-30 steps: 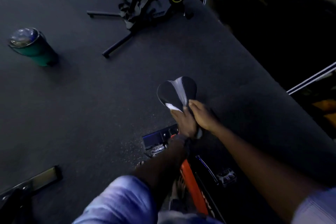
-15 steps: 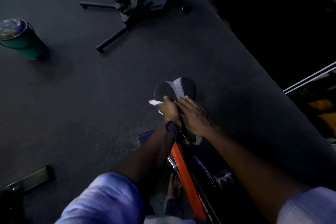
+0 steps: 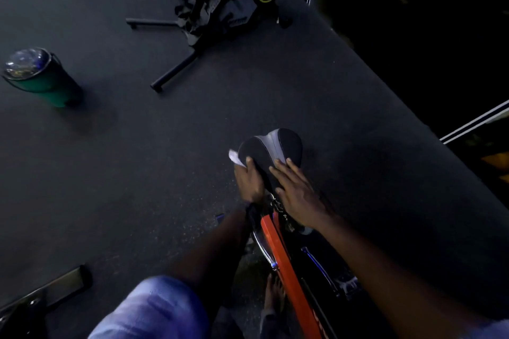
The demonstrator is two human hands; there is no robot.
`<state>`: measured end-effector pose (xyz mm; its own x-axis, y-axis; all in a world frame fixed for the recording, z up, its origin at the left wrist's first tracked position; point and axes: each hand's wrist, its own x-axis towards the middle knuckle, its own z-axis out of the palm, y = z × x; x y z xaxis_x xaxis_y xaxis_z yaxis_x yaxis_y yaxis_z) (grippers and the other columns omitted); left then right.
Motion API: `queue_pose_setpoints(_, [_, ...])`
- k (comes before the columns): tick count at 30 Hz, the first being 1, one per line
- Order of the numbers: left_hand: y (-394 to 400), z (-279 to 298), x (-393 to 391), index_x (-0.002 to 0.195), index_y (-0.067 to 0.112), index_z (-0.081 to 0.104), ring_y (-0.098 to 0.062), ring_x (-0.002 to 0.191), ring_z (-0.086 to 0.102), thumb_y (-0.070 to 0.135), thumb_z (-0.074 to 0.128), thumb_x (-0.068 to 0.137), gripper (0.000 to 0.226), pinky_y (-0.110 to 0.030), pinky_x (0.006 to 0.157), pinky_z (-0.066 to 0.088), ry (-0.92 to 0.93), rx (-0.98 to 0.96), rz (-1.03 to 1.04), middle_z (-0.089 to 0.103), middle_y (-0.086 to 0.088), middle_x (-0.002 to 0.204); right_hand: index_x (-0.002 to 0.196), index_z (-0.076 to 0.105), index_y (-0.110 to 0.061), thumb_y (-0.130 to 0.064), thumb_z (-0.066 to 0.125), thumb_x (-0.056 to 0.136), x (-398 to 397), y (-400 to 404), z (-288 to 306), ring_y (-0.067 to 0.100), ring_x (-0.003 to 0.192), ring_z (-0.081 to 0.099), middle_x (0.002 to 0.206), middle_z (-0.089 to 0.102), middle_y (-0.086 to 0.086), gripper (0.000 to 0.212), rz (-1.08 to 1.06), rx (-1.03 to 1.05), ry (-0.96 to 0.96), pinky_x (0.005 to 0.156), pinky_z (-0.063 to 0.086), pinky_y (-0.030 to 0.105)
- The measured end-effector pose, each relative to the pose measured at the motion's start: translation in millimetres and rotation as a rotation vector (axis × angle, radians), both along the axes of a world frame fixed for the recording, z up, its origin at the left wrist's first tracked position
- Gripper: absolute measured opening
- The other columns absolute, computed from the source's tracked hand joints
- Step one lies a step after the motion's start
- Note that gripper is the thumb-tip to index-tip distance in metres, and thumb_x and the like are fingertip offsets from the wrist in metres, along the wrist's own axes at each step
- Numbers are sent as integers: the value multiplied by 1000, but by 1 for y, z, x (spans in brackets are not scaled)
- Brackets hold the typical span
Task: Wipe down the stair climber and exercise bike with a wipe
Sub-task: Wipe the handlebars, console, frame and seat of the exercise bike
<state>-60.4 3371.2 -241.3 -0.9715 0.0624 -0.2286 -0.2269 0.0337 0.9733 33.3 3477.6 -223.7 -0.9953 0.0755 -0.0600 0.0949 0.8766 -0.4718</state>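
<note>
The exercise bike's black and grey saddle sits at the centre, above the bike's orange frame bar. My left hand holds a white wipe against the saddle's left side, with the thumb on top of the seat. Only a corner of the wipe sticks out past my fingers. My right hand lies flat on the narrow near end of the saddle, fingers straight. A pedal shows low on the right of the frame.
A green tumbler with a clear domed lid stands on the dark rubber floor at the left. Another machine with black floor legs and a yellow ring is at the back. A metal piece lies at bottom left. Bare toes show beside the frame.
My left hand slid the wipe from the saddle's near middle out to its left side. My right hand moved forward and flattened on the saddle's nose.
</note>
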Motion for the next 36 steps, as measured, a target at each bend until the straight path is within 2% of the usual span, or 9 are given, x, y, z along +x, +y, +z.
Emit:
queue_pose_setpoints(2, [2, 7, -31, 141, 3, 47, -4, 126, 53, 27, 37, 104, 45, -11, 101, 34, 21, -99, -98, 56, 1, 136, 149, 44, -12, -38, 28, 94, 1, 1, -1, 25, 152, 21, 160, 35, 3, 62, -19, -11, -2, 121, 26, 42])
queue_pose_setpoints(8, [21, 26, -91, 131, 16, 57, -38, 122, 55, 46, 27, 103, 51, -36, 93, 40, 147, -814, -704, 59, -16, 134, 145, 49, -12, -35, 34, 92, -1, 3, -8, 25, 150, 25, 158, 39, 4, 60, -29, -33, 44, 117, 33, 47])
queue_pose_setpoints(11, [43, 31, -95, 117, 15, 58, -42, 112, 59, 46, 26, 101, 47, -38, 80, 39, 223, -1052, -844, 62, -22, 125, 144, 50, -12, -34, 37, 91, -1, 3, -12, 25, 150, 26, 156, 42, 4, 58, -48, -67, 77, 117, 32, 46])
queue_pose_setpoints(13, [49, 34, -94, 116, 14, 56, -43, 110, 61, 49, 26, 97, 50, -42, 85, 46, 260, -1154, -887, 63, -22, 122, 143, 52, -12, -33, 39, 91, 0, 3, -14, 25, 150, 26, 154, 44, 5, 57, -49, -84, 101, 118, 31, 44])
queue_pose_setpoints(17, [66, 35, -89, 118, 19, 54, -41, 115, 60, 50, 24, 98, 48, -54, 99, 44, 312, -1206, -896, 63, -17, 127, 140, 54, -9, -26, 47, 92, 3, 4, -14, 26, 147, 32, 150, 48, 8, 51, -71, -115, 161, 118, 23, 31])
queue_pose_setpoints(22, [92, 32, -83, 119, 9, 57, -41, 119, 55, 45, 36, 103, 46, -44, 98, 43, 399, -1031, -927, 58, -20, 130, 131, 58, -3, -14, 63, 83, 12, 4, -4, 29, 118, 55, 132, 57, 13, 49, -228, -244, 220, 102, 34, 26])
queue_pose_setpoints(27, [87, 35, -87, 125, 16, 56, -36, 124, 52, 39, 45, 101, 35, -44, 100, 38, 633, -1149, -1098, 57, -11, 135, 117, 63, 1, 6, 55, 88, 17, 10, -3, 27, 97, 66, 109, 68, 17, 30, -664, -580, 238, 88, 49, 27])
queue_pose_setpoints(31, [86, 36, -83, 136, 20, 54, -29, 134, 43, 43, 37, 93, 52, -43, 109, 32, 794, -1190, -1249, 52, -4, 144, 118, 62, -4, 4, 51, 93, 23, 22, -8, 35, 97, 68, 107, 70, 19, 28, -889, -786, 19, 89, 55, 45])
queue_pose_setpoints(36, [74, 36, -54, 121, 27, 64, -21, 144, 28, 33, 47, 94, 33, -58, 115, 14, 1064, -1197, -1374, 49, 3, 145, 103, 61, -19, 2, 48, 88, 29, 22, -1, 30, 84, 68, 93, 72, 11, 29, -931, -775, -34, 87, 55, 52])
